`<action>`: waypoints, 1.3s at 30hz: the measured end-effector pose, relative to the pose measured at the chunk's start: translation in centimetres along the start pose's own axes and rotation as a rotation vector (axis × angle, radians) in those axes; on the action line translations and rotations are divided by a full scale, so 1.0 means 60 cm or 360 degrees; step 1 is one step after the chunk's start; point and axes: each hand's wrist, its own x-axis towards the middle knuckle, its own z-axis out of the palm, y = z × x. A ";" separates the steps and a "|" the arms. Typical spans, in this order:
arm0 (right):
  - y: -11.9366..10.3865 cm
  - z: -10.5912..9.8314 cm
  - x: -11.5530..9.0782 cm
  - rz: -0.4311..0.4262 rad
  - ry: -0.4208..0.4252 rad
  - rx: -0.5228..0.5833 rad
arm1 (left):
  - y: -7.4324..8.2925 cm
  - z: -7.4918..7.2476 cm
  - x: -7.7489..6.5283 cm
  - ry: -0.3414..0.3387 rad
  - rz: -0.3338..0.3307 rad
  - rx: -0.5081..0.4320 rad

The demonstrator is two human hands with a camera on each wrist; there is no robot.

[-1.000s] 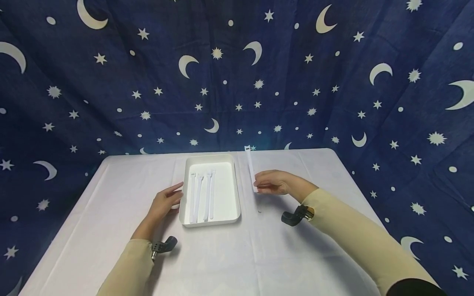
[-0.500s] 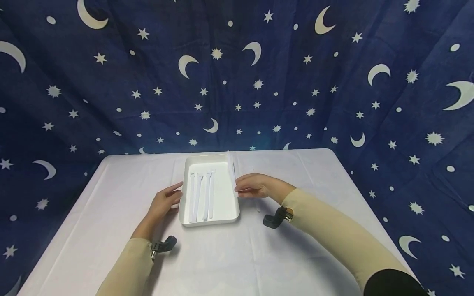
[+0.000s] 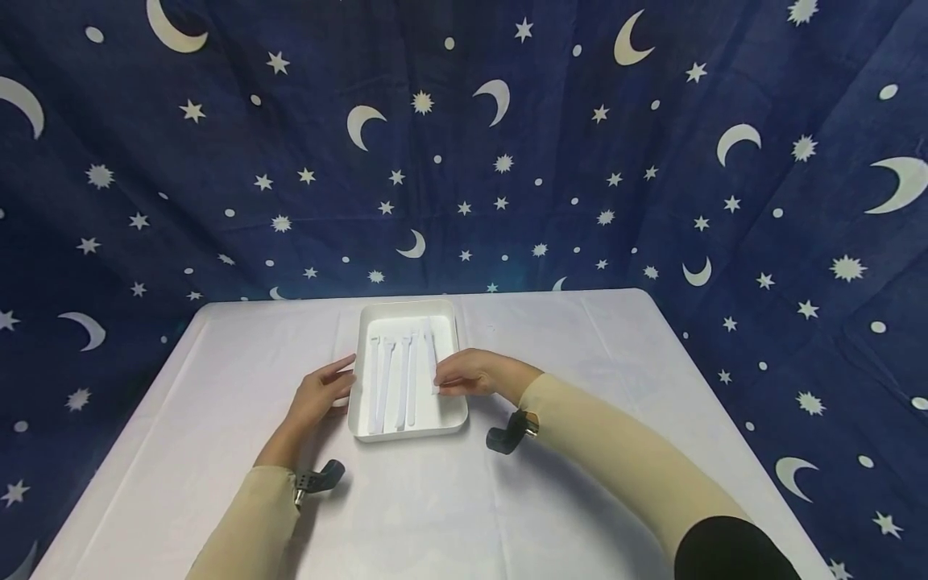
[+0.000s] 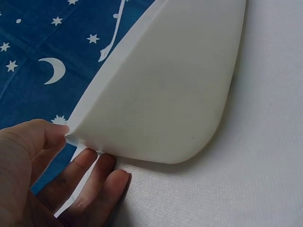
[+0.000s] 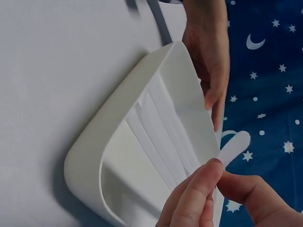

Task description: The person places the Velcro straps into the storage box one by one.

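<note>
A white tray (image 3: 466, 407) sits on the table with several white straps (image 3: 385, 387) lying lengthwise in its left half. Each has a slotted head at the far end, like a hook-and-loop cable tie. My right hand (image 3: 474, 372) pinches another cable tie (image 3: 430, 338) by its near end over the tray's right half. In the right wrist view, a rounded fuzzy end of that cable tie (image 5: 237, 145) sticks out past thumb and fingertips. At the tray's left side, my left hand (image 3: 317, 396) rests its fingertips against the outer wall (image 4: 94, 150), fingers loosely bent.
A white cloth covers the table (image 3: 435, 515). Behind it hangs a dark blue curtain (image 3: 464, 145) printed with moons and stars. Black wrist mounts (image 3: 319, 477) jut inward from both forearms, and the right one is close to the tray's near right corner.
My right hand has carried the cable tie leftward from beside the tray, across its right rim, to over its inside. The left hand stays at the tray's left wall.
</note>
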 end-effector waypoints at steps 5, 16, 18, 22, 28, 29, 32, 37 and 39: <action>0.007 0.013 0.011 -0.0022 -0.0007 -0.0061 | -0.001 0.000 0.000 -0.0011 0.0006 -0.0005; 0.023 0.038 0.032 -0.0008 0.0066 -0.0167 | -0.004 0.001 0.000 0.0010 -0.0003 -0.0007; 0.025 0.042 0.035 -0.0003 0.0075 -0.0178 | -0.004 0.001 0.000 0.0006 0.0003 -0.0014; 0.030 0.049 0.038 -0.0080 0.0111 -0.0277 | -0.003 0.000 0.001 0.0003 0.0023 -0.0021; 0.040 0.061 0.030 -0.0313 0.0259 -0.0737 | 0.001 -0.001 -0.002 -0.0012 0.0038 -0.0034; 0.041 0.063 0.028 -0.0332 0.0278 -0.0775 | 0.002 -0.002 -0.003 -0.0015 0.0038 -0.0039; 0.044 0.065 0.026 -0.0337 0.0295 -0.0769 | 0.004 -0.002 -0.004 -0.0018 0.0037 -0.0047; 0.045 0.063 0.026 -0.0315 0.0291 -0.0752 | 0.004 -0.001 -0.005 -0.0012 0.0023 -0.0053; 0.044 0.058 0.023 -0.0317 0.0262 -0.0741 | 0.004 0.000 -0.006 -0.0009 0.0017 -0.0043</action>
